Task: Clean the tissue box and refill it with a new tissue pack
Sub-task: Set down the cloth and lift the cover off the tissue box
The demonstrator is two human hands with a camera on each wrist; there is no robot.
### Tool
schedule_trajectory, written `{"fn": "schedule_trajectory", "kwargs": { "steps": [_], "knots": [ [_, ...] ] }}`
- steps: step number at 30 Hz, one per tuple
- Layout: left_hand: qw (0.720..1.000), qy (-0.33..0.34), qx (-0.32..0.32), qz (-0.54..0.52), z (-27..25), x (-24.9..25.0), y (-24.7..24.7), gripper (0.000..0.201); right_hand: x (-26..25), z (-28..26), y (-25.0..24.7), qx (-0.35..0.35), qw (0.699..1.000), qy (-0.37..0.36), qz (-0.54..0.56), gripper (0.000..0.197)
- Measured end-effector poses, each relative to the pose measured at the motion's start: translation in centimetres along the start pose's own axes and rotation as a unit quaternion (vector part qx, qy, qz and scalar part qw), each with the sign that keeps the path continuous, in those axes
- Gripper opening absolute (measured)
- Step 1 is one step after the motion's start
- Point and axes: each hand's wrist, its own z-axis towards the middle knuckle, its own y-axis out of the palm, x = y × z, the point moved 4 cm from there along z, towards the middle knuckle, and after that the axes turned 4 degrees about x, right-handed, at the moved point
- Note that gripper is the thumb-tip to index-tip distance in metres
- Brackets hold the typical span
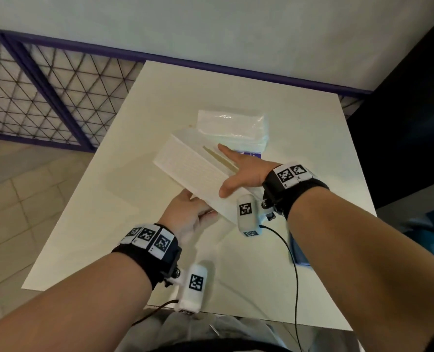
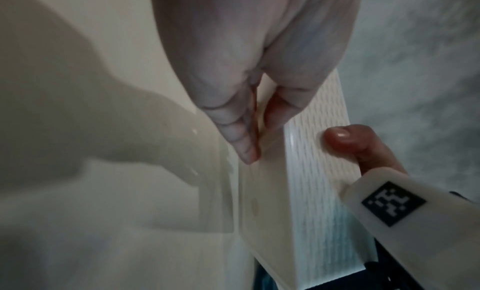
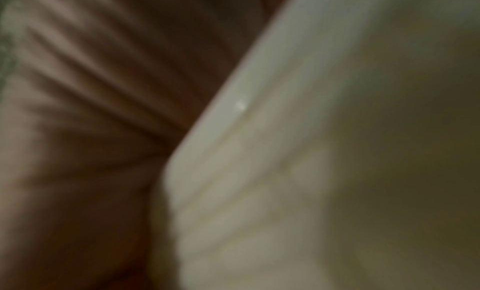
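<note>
A white ribbed tissue box (image 1: 193, 166) with a slot in its top is tilted above the white table (image 1: 124, 204). My right hand (image 1: 241, 174) grips its near end, index finger stretched beside the slot and thumb (image 2: 342, 138) on the ribbed side. My left hand (image 1: 188, 212) is under the near lower corner, and its fingertips (image 2: 246, 149) pinch the edge of the box's smooth bottom panel (image 2: 265, 192). The new tissue pack (image 1: 233, 125), in clear plastic, lies just behind the box. The right wrist view is blurred, showing only palm and box wall (image 3: 259, 171).
A blue flat object (image 1: 297, 250) lies at the table's right edge under my right forearm. A black cable (image 1: 293, 265) hangs from the right wrist camera across the near table. A mesh railing (image 1: 45, 92) stands beyond the table on the left.
</note>
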Motion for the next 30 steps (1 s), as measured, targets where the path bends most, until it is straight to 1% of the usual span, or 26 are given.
{"fn": "schedule_trajectory", "kwargs": {
  "steps": [2,4,8,11,15,19,22,25,27,30],
  "knots": [
    [0.999,0.012,-0.021,-0.030,-0.1,0.3,0.4,0.043,0.4,-0.3,-0.4,0.006,1.000,0.008,0.026,0.123],
    [0.999,0.021,-0.033,-0.027,-0.1,0.4,0.6,0.042,0.7,-0.5,-0.5,0.008,0.999,0.009,0.039,0.121],
    [0.999,0.031,-0.009,-0.009,0.0,0.4,0.9,0.043,0.8,-0.7,-0.2,0.004,0.999,0.004,0.043,0.120],
    [0.998,0.049,-0.008,0.023,0.1,0.5,1.1,0.050,0.8,-0.8,0.2,0.000,0.999,-0.002,0.053,0.116],
    [0.998,0.062,-0.003,0.030,0.4,0.3,1.2,0.052,0.7,-1.1,0.3,0.002,0.998,-0.012,0.065,0.110],
    [0.997,0.076,-0.003,0.014,0.2,0.2,1.3,0.051,0.5,-1.3,0.1,-0.009,0.995,-0.010,0.095,0.111],
    [0.998,0.068,-0.010,-0.009,0.3,0.0,1.2,0.060,0.6,-1.2,0.2,-0.022,0.992,-0.009,0.122,0.114],
    [0.997,0.074,-0.018,0.002,0.3,0.0,1.3,0.072,1.1,-1.1,0.1,-0.019,0.989,-0.011,0.144,0.114],
    [0.997,0.080,-0.013,0.018,0.4,0.1,1.6,0.071,1.3,-1.1,0.1,-0.016,0.989,-0.015,0.144,0.114],
    [0.995,0.091,0.018,0.039,0.5,0.3,1.7,0.066,1.2,-1.2,0.1,-0.008,0.993,-0.022,0.116,0.112]
  ]
}}
